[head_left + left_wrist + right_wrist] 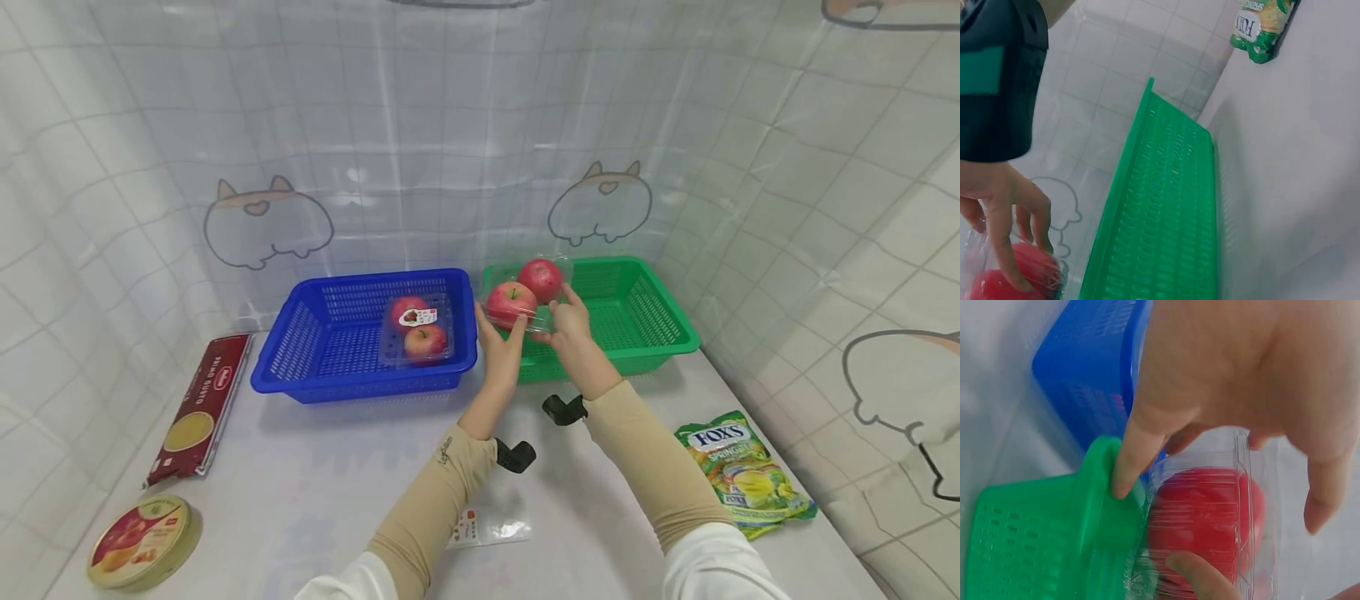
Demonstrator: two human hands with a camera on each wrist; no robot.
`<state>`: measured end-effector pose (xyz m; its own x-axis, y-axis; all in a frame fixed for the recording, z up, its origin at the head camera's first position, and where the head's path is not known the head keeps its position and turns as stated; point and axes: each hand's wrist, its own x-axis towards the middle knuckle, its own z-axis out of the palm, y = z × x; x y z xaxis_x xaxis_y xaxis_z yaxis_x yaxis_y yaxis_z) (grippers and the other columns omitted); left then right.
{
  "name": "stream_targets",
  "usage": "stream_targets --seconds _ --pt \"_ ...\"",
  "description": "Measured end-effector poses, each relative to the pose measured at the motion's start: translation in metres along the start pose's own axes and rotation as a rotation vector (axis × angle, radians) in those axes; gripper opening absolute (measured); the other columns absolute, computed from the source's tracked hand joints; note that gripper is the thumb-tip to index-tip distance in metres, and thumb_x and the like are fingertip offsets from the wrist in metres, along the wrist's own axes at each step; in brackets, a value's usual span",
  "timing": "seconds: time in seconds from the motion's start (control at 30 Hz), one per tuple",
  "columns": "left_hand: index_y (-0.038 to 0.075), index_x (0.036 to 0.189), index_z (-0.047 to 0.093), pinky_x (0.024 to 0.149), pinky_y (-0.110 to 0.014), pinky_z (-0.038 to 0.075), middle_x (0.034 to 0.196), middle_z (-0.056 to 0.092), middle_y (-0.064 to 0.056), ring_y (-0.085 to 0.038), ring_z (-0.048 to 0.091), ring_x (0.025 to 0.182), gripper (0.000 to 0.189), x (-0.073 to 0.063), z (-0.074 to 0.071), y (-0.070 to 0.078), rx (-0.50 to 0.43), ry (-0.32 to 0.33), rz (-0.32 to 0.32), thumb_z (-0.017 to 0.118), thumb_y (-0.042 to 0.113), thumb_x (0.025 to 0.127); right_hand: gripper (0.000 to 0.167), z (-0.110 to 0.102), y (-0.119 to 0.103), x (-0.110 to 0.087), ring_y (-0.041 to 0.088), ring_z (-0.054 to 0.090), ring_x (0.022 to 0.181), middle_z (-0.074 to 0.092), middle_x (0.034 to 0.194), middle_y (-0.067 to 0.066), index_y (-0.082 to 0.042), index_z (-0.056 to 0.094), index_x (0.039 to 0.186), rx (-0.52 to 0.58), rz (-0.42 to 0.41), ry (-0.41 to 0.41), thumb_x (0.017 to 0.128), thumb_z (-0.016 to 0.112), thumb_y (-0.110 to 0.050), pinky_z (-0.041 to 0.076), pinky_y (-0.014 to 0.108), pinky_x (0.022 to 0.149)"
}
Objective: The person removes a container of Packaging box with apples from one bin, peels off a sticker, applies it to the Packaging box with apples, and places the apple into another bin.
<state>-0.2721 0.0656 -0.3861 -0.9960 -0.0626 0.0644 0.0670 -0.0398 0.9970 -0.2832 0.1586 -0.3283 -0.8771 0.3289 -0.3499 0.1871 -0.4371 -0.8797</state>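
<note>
The left hand and right hand are bare; close-fitting tan oversleeves cover both forearms, the left printed with small dark lettering near its cuff; white sleeves show above them; angular black devices are worn at the wrists, one bearing a green rectangle.

Grid-patterned sheeting, perhaps plastic, backs a white tabletop.
</note>
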Motion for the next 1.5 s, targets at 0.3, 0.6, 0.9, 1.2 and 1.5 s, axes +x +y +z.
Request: stream_targets --seconds 0.3,0.6,0.9,1.2,1.5 --pt "0.029 0.145 -0.017 0.093 -0.046 0.043 0.150 -0.006 -0.015 -0.029 0.033 0.127 0.093 -0.001 -0.002 0.001 -0.052 0.027 0.011 0.057 0.039 0.089 0.055 0.012 0.006 -0.013 0.028 0.016 0.138 0.027 0.149 0.003 -0.032 0.027 0.146 0.015 -0.014 -0.008 0.099 0.035 -0.005 0.049 0.045 0.079" --pt "0.030 0.147 -0.009 0.067 -0.024 0.052 0.144 0.000 -0.020 -0.034 0.059 0.084 0.090 -0.001 -0.007 -0.001 -0.098 0.129 0.039 0.059 0.033 0.089 0.055 0.022 0.018 -0.024 0.015 0.041 0.110 0.016 0.153 -0.003 -0.032 0.027 0.145 -0.039 -0.040 0.002 0.098 0.040 -0.008 0.034 0.023 0.051" --pt "0.029 0.147 0.004 0.068 -0.027 0.052 0.142 0.001 -0.020 -0.033 0.047 0.113 0.079 -0.002 -0.012 -0.002 -0.097 0.139 0.035 0.058 0.028 0.089 0.055 0.024 0.024 -0.026 0.021 0.023 0.135 0.016 0.153 0.003 -0.030 0.026 0.146 -0.064 -0.056 -0.019 0.098 0.040 -0.008 0.037 0.024 0.050" --pt "0.026 0.144 0.014 0.073 -0.030 0.051 0.142 0.002 -0.019 -0.031 0.048 0.109 0.072 -0.004 -0.015 -0.003 -0.122 0.163 0.024 0.059 0.028 0.088 0.054 0.024 0.029 -0.027 0.011 0.052 0.088 0.014 0.153 0.003 -0.030 0.025 0.146 -0.071 -0.065 -0.042 0.098 0.041 -0.010 0.036 0.021 0.046" --pt "0.026 0.144 0.019 0.074 -0.032 0.049 0.139 0.008 -0.019 -0.030 0.040 0.114 0.071 -0.001 -0.022 0.000 -0.114 0.173 0.028 0.058 0.025 0.085 0.056 0.022 0.031 -0.032 0.025 0.025 0.134 0.009 0.154 0.005 -0.032 0.018 0.148 -0.115 -0.092 -0.089 0.099 0.040 -0.015 0.051 0.048 0.080"
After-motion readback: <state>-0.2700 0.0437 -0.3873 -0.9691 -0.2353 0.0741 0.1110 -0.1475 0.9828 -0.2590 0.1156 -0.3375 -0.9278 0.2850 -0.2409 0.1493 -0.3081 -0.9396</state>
